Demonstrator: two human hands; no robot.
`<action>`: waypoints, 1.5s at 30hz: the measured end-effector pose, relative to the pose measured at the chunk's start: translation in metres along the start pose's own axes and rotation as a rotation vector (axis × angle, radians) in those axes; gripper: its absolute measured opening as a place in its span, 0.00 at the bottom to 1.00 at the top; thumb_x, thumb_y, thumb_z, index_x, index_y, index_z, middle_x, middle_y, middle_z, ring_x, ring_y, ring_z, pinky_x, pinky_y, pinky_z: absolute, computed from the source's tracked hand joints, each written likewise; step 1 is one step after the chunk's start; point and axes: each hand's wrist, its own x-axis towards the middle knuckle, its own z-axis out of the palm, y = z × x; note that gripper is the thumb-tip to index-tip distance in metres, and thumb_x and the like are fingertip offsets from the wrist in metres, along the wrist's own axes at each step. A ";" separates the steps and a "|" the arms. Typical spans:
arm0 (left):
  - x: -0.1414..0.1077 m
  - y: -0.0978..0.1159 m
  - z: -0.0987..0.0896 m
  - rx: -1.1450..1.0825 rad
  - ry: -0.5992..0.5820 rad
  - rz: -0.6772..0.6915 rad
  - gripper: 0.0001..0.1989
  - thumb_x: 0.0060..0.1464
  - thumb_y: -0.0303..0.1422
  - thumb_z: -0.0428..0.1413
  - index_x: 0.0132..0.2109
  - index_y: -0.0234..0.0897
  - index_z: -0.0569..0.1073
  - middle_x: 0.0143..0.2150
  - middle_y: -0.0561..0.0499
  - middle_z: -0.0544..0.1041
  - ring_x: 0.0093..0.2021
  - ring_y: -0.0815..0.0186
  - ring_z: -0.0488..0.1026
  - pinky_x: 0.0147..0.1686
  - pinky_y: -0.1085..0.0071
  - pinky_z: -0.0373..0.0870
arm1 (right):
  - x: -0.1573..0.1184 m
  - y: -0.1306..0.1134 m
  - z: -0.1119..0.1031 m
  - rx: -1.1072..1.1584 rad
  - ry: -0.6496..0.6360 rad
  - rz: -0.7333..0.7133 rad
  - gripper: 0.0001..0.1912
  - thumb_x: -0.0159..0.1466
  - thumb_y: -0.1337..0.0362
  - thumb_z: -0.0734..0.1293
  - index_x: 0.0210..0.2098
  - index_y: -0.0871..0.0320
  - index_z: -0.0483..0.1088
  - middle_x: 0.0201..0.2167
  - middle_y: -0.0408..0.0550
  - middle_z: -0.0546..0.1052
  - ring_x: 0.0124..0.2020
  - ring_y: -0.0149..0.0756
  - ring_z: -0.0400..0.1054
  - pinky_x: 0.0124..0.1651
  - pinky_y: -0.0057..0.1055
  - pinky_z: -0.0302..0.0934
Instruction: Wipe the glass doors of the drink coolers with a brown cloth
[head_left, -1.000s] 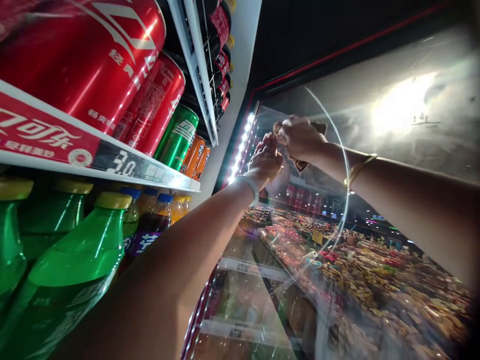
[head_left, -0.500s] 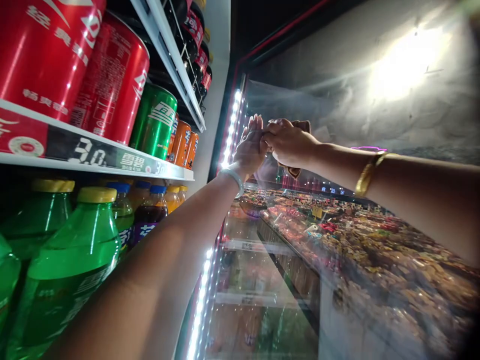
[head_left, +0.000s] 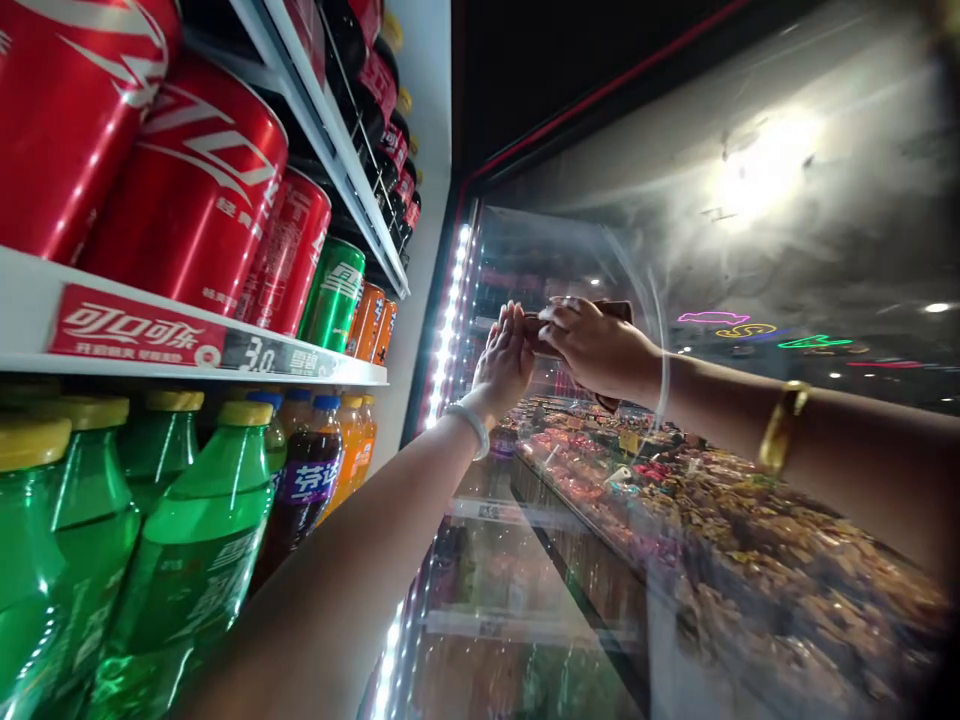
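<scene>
My left hand (head_left: 504, 358) lies against the glass door (head_left: 547, 250) with its fingers stretched out, close beside the other hand. A pale bracelet (head_left: 474, 425) is on that wrist. My right hand (head_left: 589, 335) presses a folded brown cloth (head_left: 616, 310) to the glass, its fingers bent over it. Part of the cloth is covered by the hand and shows at its edges. Around the right forearm sits a gold bracelet (head_left: 784, 428). A faint curved streak runs over the glass near the right wrist.
To the left, a shelf (head_left: 300, 372) carries red cola cans (head_left: 202, 190), a green can (head_left: 335, 295) and orange cans. Green bottles (head_left: 202, 530) stand below it; cola bottles (head_left: 394, 150) stand above. An LED strip (head_left: 454, 320) runs down the door's edge. Packaged goods (head_left: 720, 500) show through the glass.
The view has shifted, so more cans and bottles show at left. My right hand and the cloth have slid slightly right along the glass; my left hand stays close beside them.
</scene>
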 end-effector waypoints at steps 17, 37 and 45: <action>-0.006 0.054 0.005 -0.051 -0.014 0.091 0.35 0.72 0.34 0.36 0.81 0.37 0.36 0.83 0.45 0.41 0.83 0.61 0.35 0.81 0.57 0.38 | -0.046 0.047 -0.056 -0.045 0.142 0.264 0.28 0.71 0.65 0.54 0.67 0.62 0.68 0.70 0.62 0.64 0.73 0.62 0.53 0.69 0.64 0.63; 0.024 0.163 0.005 -0.150 -0.001 0.136 0.36 0.70 0.33 0.40 0.81 0.36 0.40 0.83 0.46 0.43 0.83 0.60 0.36 0.82 0.56 0.36 | -0.111 0.046 -0.090 -0.090 0.089 0.282 0.27 0.71 0.68 0.56 0.66 0.53 0.69 0.72 0.52 0.64 0.76 0.56 0.51 0.72 0.57 0.65; 0.025 0.188 0.011 -0.097 -0.020 0.201 0.35 0.70 0.31 0.38 0.79 0.23 0.43 0.83 0.39 0.41 0.83 0.57 0.36 0.81 0.59 0.34 | -0.147 0.076 -0.110 -0.177 0.244 0.486 0.24 0.69 0.68 0.59 0.62 0.55 0.72 0.69 0.57 0.66 0.71 0.66 0.56 0.63 0.67 0.70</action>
